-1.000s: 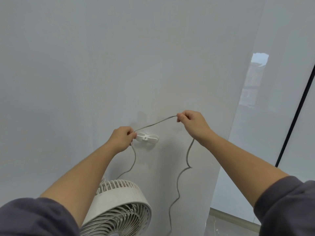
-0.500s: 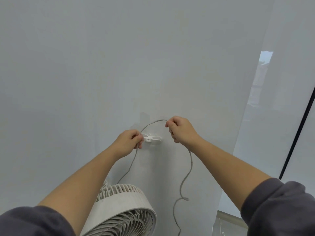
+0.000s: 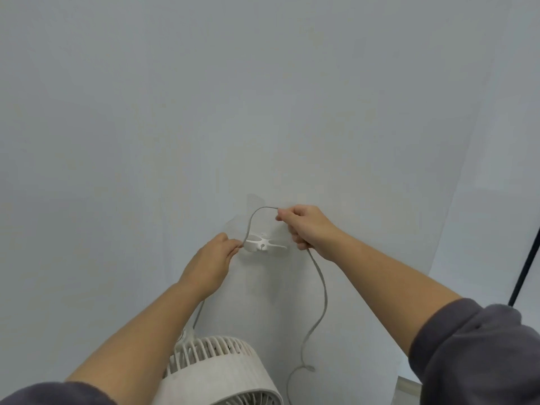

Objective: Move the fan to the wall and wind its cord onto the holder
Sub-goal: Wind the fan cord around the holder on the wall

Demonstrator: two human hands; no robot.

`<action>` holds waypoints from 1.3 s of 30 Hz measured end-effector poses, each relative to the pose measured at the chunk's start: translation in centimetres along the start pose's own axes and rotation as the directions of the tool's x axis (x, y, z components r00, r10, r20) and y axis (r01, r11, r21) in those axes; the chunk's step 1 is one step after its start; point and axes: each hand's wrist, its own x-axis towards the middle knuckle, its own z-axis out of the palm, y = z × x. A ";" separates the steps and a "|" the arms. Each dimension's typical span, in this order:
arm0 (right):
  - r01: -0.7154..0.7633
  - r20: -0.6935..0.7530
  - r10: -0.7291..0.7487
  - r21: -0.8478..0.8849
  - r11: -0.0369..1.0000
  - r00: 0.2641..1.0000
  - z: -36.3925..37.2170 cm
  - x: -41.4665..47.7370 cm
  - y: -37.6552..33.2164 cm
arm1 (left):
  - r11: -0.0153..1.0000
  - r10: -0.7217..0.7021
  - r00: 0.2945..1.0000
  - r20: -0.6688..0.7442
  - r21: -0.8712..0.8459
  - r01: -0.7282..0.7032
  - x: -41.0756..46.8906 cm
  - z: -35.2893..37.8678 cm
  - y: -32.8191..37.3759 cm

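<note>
A white fan [image 3: 216, 372] stands at the foot of the pale wall [image 3: 204, 112], low in the view. Its grey cord [image 3: 320, 290] rises from behind the fan to my left hand [image 3: 214, 258], which pinches it just left of the white winged holder [image 3: 263, 244] stuck on the wall. From there the cord arches up over the holder to my right hand [image 3: 306, 226], which grips it above and right of the holder. The rest of the cord hangs down from my right hand in a loose curve toward the floor.
The wall ends at a corner on the right [image 3: 455, 258], with a second pale surface beyond. A thin black line [image 3: 526, 264] runs diagonally at the far right edge. A strip of skirting [image 3: 409, 385] shows at the bottom right.
My right hand has come in leftward toward the holder, turning the taut cord span into a tight arch above it. My left hand stays pinched beside the holder.
</note>
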 end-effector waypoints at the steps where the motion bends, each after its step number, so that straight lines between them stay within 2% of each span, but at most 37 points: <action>1: 0.026 -0.032 -0.028 -0.073 0.997 0.999 0.1 0.5 0.3 | 1.000 -0.016 1.000 -0.016 -0.010 0.016 0.3 0.4 -0.4; 4: 0.091 -0.181 -0.160 -0.339 0.936 0.970 0.2 1.3 1.8 | 0.990 -0.132 0.983 -0.131 -0.071 0.123 1.6 1.1 -0.9; 8: 0.081 -0.312 -0.268 -0.504 0.860 0.911 0.2 1.5 4.3 | 0.919 -0.349 0.901 -0.256 -0.281 0.276 3.0 1.8 -0.4; 12: 0.036 -0.360 -0.338 -0.637 0.770 0.870 0.3 1.2 5.6 | 0.858 -0.459 0.858 -0.231 -0.366 0.360 4.3 3.2 0.2; 17: 0.002 -0.363 -0.361 -0.702 0.712 0.859 0.0 0.8 6.4 | 0.859 -0.451 0.869 -0.201 -0.362 0.362 5.1 4.3 0.5; 20: -0.031 -0.363 -0.360 -0.739 0.673 0.860 0.0 0.4 7.1 | 0.832 -0.498 0.855 -0.144 -0.358 0.424 4.8 4.2 0.4; 23: -0.097 -0.380 -0.306 -0.751 0.653 0.873 0.0 -0.1 8.2 | 0.791 -0.546 0.838 0.003 -0.327 0.516 4.2 4.4 -0.1; 25: -0.125 -0.403 -0.264 -0.718 0.684 0.876 -0.1 -0.2 8.8 | 0.763 -0.558 0.826 0.075 -0.344 0.547 3.7 4.6 -0.2; 32: -0.146 -0.448 -0.149 -0.560 0.815 0.881 -1.2 -1.0 9.0 | 0.748 -0.543 0.824 0.160 -0.355 0.562 3.3 4.9 1.6; 34: -0.190 -0.446 -0.070 -0.511 0.838 0.892 -1.3 -1.8 9.6 | 0.747 -0.531 0.828 0.179 -0.361 0.557 3.1 5.1 2.3; 39: -0.354 -0.367 0.192 -0.448 0.821 0.910 0.9 -2.8 11.9 | 0.724 -0.541 0.817 0.197 -0.385 0.572 2.3 5.2 3.5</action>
